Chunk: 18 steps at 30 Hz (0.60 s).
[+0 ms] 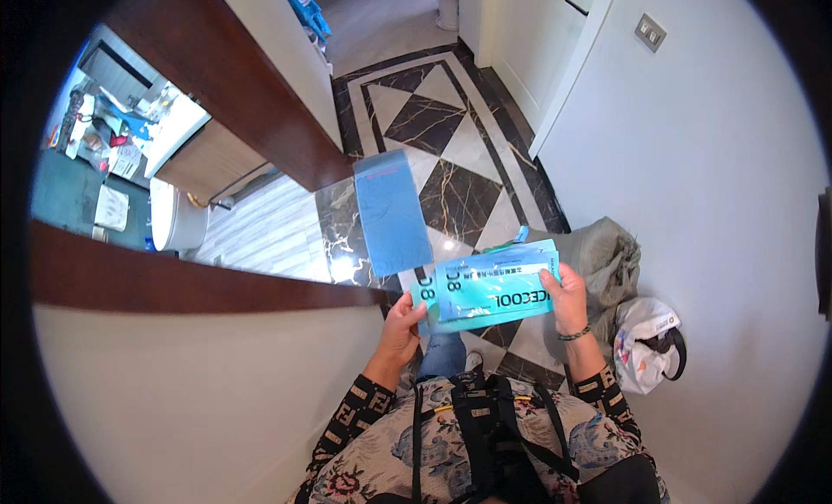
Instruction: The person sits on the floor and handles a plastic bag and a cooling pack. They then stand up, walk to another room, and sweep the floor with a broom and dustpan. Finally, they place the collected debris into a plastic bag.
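Between my two hands I hold several flat, shiny turquoise packets (494, 299) in an overlapping stack, at waist height. My left hand (403, 325) pinches the lower left end, thumb on top. At the right end, my right hand (564, 296) grips the stack with the thumb across its front. The packets bear large dark writing, which appears upside down. Just beyond them is a blue rectangular box (393, 215), its near end close to the stack. Another green and blue piece (513, 242) shows behind the packets' upper edge, partly hidden.
On the patterned marble floor (448, 179), a grey-green woven sack (595, 257) leans by the right wall. Beside it sits a white bag (647, 348) with a dark handle. A dark wooden door frame (260, 81) opens left onto a bathroom with a toilet (175, 215). Ahead stands a potted plant (448, 7).
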Each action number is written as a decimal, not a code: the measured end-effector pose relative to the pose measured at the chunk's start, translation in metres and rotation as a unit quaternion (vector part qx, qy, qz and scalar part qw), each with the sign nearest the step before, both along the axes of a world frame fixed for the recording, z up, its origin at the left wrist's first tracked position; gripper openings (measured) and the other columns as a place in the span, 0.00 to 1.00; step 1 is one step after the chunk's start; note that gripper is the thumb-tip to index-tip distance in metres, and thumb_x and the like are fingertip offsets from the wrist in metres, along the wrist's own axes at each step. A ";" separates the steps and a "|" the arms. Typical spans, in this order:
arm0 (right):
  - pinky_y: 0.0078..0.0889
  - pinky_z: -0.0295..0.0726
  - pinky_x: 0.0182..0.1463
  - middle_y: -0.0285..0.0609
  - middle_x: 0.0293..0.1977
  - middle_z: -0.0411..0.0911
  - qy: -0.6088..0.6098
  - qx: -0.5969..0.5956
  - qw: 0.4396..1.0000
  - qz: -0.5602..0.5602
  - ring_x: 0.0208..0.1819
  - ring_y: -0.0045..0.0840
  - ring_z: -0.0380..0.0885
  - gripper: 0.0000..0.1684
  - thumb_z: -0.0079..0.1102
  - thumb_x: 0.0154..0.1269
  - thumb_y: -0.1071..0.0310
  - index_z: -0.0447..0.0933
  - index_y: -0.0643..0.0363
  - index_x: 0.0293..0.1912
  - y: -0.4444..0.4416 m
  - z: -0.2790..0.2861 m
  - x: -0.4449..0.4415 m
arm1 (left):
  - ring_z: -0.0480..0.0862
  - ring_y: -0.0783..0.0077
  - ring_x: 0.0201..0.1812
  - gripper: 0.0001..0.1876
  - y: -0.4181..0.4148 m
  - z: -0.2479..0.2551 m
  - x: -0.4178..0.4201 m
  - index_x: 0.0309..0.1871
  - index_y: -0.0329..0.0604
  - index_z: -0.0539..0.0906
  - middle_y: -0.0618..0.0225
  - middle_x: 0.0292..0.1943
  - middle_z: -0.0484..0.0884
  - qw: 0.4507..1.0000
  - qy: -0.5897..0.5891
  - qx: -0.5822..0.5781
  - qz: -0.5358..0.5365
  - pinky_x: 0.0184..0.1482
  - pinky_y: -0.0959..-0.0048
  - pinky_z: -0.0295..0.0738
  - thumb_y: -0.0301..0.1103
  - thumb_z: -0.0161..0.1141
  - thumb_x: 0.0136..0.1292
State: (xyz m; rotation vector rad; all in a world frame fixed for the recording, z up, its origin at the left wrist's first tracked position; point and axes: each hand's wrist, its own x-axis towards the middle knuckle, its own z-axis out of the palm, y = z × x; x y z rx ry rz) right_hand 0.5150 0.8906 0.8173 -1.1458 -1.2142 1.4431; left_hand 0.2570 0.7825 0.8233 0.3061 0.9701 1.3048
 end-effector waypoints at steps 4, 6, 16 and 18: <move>0.17 0.69 0.40 0.34 0.35 0.75 0.063 -0.062 0.995 -0.049 0.35 0.13 0.70 0.13 0.51 0.62 0.69 0.72 0.68 0.43 0.060 0.001 -0.024 | 0.76 0.60 0.49 0.25 0.071 -0.015 -0.010 0.53 0.34 0.65 0.57 0.47 0.75 0.993 -0.077 0.059 -0.068 0.47 0.66 0.75 0.39 0.59 0.57; 0.18 0.69 0.41 0.35 0.36 0.75 0.063 -0.045 0.993 -0.091 0.36 0.13 0.70 0.13 0.50 0.62 0.70 0.72 0.68 0.43 0.084 -0.001 -0.038 | 0.75 0.57 0.50 0.22 0.113 -0.017 -0.011 0.53 0.33 0.65 0.54 0.48 0.74 0.985 -0.102 0.054 -0.130 0.47 0.66 0.75 0.36 0.55 0.60; 0.20 0.72 0.37 0.36 0.35 0.77 0.104 -0.087 0.990 0.029 0.34 0.14 0.73 0.13 0.58 0.56 0.72 0.75 0.65 0.42 0.200 0.017 -0.054 | 0.77 0.74 0.40 0.16 0.292 0.014 -0.017 0.49 0.41 0.69 0.67 0.43 0.74 0.996 -0.031 -0.030 -0.075 0.40 0.75 0.74 0.31 0.58 0.58; 0.20 0.72 0.37 0.35 0.34 0.77 0.081 -0.071 0.989 0.106 0.33 0.14 0.73 0.14 0.59 0.56 0.71 0.74 0.65 0.42 0.232 0.021 -0.057 | 0.76 0.73 0.41 0.16 0.321 0.022 -0.016 0.48 0.40 0.69 0.67 0.43 0.75 0.999 -0.016 -0.012 -0.046 0.41 0.75 0.73 0.30 0.58 0.58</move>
